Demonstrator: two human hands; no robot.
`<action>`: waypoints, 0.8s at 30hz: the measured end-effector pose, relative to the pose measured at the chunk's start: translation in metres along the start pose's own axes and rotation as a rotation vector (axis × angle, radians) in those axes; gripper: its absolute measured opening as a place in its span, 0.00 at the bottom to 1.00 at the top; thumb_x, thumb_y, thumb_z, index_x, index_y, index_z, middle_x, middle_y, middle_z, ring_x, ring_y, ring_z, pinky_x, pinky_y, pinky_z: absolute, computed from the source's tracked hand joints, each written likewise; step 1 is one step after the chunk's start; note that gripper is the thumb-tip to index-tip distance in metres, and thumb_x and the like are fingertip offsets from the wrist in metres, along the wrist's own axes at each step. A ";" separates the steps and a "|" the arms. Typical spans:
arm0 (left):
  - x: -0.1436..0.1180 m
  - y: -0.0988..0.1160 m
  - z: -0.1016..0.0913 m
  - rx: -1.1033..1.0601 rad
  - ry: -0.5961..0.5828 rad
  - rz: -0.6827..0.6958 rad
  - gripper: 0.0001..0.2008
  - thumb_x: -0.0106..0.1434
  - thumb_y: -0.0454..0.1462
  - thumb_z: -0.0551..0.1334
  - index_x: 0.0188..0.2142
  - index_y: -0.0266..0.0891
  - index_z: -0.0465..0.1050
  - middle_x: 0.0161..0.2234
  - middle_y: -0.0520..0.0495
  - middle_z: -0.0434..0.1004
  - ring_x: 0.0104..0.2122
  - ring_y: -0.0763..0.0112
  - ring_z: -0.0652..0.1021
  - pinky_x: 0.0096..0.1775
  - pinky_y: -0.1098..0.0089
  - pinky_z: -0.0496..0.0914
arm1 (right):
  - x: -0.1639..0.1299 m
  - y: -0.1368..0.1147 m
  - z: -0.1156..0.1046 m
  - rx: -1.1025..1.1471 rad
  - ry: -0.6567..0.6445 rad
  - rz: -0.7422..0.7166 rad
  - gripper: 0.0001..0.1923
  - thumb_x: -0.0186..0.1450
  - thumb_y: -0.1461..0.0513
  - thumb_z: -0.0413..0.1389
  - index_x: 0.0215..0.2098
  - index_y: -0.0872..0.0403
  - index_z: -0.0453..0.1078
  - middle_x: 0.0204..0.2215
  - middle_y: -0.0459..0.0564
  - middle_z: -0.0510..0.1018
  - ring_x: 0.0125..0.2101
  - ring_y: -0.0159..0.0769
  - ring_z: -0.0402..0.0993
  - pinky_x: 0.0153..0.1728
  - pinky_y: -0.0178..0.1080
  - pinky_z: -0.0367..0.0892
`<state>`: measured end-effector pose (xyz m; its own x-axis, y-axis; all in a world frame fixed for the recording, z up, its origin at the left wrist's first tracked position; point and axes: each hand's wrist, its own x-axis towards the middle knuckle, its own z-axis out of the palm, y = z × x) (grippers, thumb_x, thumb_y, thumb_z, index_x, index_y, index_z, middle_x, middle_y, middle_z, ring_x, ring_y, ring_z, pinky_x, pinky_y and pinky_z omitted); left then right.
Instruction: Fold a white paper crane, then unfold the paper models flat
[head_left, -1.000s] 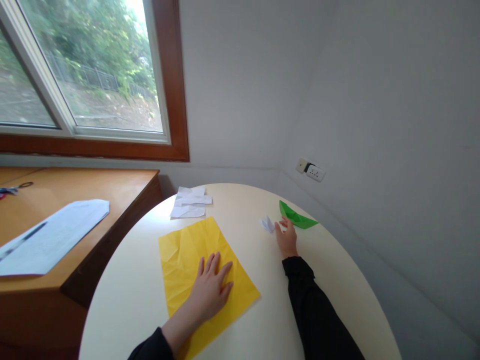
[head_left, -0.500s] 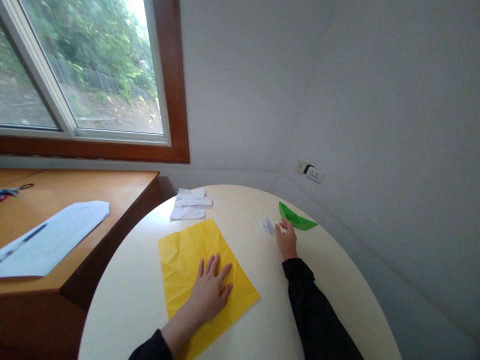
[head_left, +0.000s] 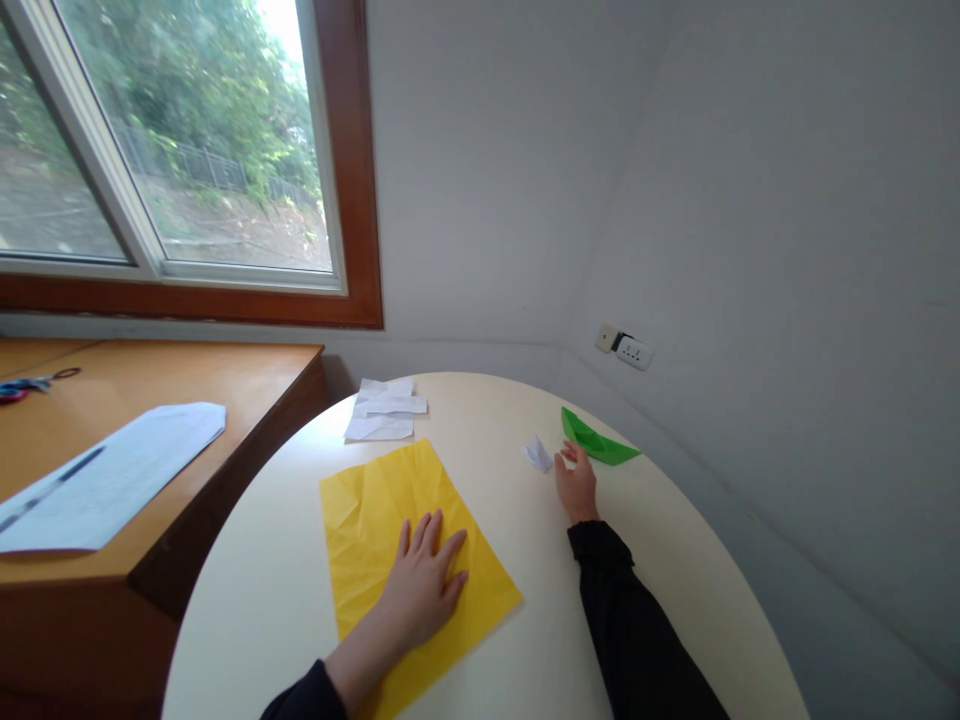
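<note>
A creased sheet of yellow paper (head_left: 375, 520) lies flat on the round cream table (head_left: 262, 560). My left hand (head_left: 424, 580) rests on it, palm down, fingers spread. Farther out on the right, my right hand (head_left: 576, 484) is beside a folded green paper boat (head_left: 600, 444), its fingers bent and apart. Its fingertips come close to the boat's near side; whether they touch it I cannot tell. Just left of that hand stands a small folded white paper piece (head_left: 537, 454). Nothing shows between the fingers of either hand.
White paper sheets and a strip (head_left: 382, 425) lie at the table's far left. On the brown desk (head_left: 255, 375) are a large white paper (head_left: 157, 460), a pen (head_left: 75, 468) and scissors (head_left: 45, 383). Walls and a window (head_left: 210, 140) stand behind; a socket (head_left: 634, 351) is on the wall.
The whole view has shifted slightly, so everything sits a little farther right. Both hands keep nearly the same places relative to the yellow paper and the green boat.
</note>
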<state>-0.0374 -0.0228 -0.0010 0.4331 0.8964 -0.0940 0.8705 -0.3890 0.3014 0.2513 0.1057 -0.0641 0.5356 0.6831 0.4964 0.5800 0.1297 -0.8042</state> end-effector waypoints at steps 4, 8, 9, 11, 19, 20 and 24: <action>0.000 0.000 0.000 -0.010 0.002 -0.002 0.25 0.62 0.43 0.49 0.59 0.43 0.58 0.62 0.36 0.49 0.62 0.53 0.50 0.59 0.50 0.44 | 0.001 0.002 0.001 -0.004 0.004 -0.012 0.24 0.53 0.54 0.48 0.42 0.60 0.67 0.37 0.60 0.75 0.38 0.44 0.71 0.41 0.47 0.65; -0.001 0.001 -0.002 -0.019 0.006 0.000 0.25 0.62 0.43 0.49 0.58 0.42 0.58 0.62 0.35 0.49 0.62 0.53 0.50 0.59 0.50 0.43 | 0.002 0.002 0.001 -0.010 0.002 -0.015 0.24 0.53 0.54 0.47 0.42 0.61 0.67 0.37 0.61 0.75 0.38 0.44 0.71 0.41 0.47 0.65; -0.002 0.001 -0.003 -0.022 0.005 0.000 0.25 0.62 0.43 0.49 0.58 0.42 0.59 0.62 0.35 0.49 0.62 0.53 0.50 0.59 0.50 0.44 | 0.002 0.002 0.001 -0.012 0.001 -0.015 0.24 0.53 0.54 0.47 0.42 0.61 0.67 0.37 0.61 0.75 0.38 0.44 0.71 0.40 0.47 0.65; -0.002 0.001 -0.004 -0.027 0.004 -0.001 0.25 0.62 0.43 0.49 0.58 0.42 0.59 0.62 0.34 0.49 0.62 0.53 0.50 0.59 0.50 0.44 | 0.002 0.002 0.001 -0.014 0.000 -0.014 0.24 0.53 0.54 0.47 0.42 0.61 0.67 0.37 0.61 0.75 0.38 0.44 0.71 0.39 0.46 0.65; -0.002 0.002 -0.005 -0.038 -0.006 -0.010 0.25 0.62 0.43 0.49 0.58 0.42 0.58 0.62 0.34 0.48 0.62 0.53 0.50 0.59 0.51 0.43 | 0.002 0.005 0.003 -0.028 -0.022 -0.008 0.25 0.53 0.54 0.47 0.43 0.61 0.66 0.37 0.62 0.75 0.39 0.45 0.71 0.38 0.46 0.66; -0.002 0.002 -0.005 -0.040 -0.007 -0.009 0.25 0.62 0.43 0.49 0.58 0.42 0.58 0.62 0.34 0.48 0.62 0.53 0.49 0.59 0.51 0.43 | 0.002 0.005 0.003 -0.030 -0.023 -0.008 0.25 0.53 0.55 0.47 0.43 0.61 0.66 0.37 0.62 0.75 0.39 0.45 0.71 0.38 0.46 0.66; -0.002 0.001 -0.003 -0.038 -0.008 -0.008 0.25 0.62 0.43 0.49 0.59 0.42 0.58 0.62 0.34 0.48 0.62 0.53 0.49 0.59 0.50 0.43 | 0.003 0.006 0.003 -0.045 -0.025 -0.012 0.24 0.53 0.56 0.46 0.43 0.61 0.66 0.38 0.61 0.75 0.38 0.44 0.71 0.38 0.45 0.66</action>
<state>-0.0383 -0.0240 0.0019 0.4279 0.8978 -0.1041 0.8647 -0.3732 0.3363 0.2542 0.1104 -0.0685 0.5133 0.6998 0.4968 0.6133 0.1058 -0.7827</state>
